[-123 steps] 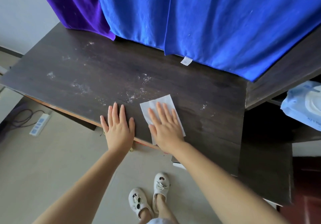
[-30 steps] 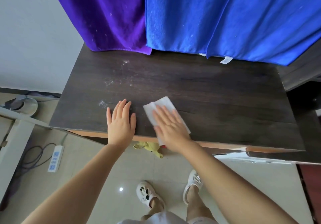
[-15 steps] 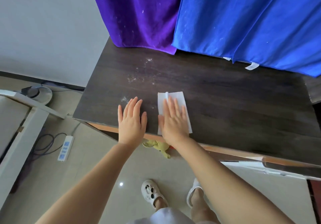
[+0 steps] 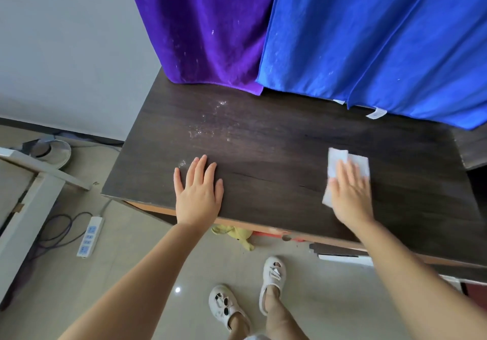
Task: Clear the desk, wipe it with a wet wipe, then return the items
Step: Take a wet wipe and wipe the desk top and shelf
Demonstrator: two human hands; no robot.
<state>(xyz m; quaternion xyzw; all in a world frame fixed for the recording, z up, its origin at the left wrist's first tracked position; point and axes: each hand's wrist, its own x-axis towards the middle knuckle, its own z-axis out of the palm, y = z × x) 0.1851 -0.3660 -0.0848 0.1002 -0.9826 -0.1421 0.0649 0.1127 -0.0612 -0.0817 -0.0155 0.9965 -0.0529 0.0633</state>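
Dark wood-grain laminate forms the top of the desk (image 4: 276, 155), on which both hands are laid flat. The left hand (image 4: 199, 194) is spread wide, palm down, near the front edge, holding nothing, with a faint white smudge just beyond its fingertips. The right hand (image 4: 349, 194) is pressed with straight fingers on a folded white wet wipe (image 4: 342, 159), which lies on the right part of the desktop and sticks out beyond the fingers. White dusty specks (image 4: 210, 126) are seen on the rear left area. A purple velvet cloth (image 4: 205, 28) and a blue cloth (image 4: 369, 36) hang over the back edge. Below, a white power strip (image 4: 89, 237), a yellow rag (image 4: 239, 235) and white sandals (image 4: 224, 304) are seen on the tiled floor.
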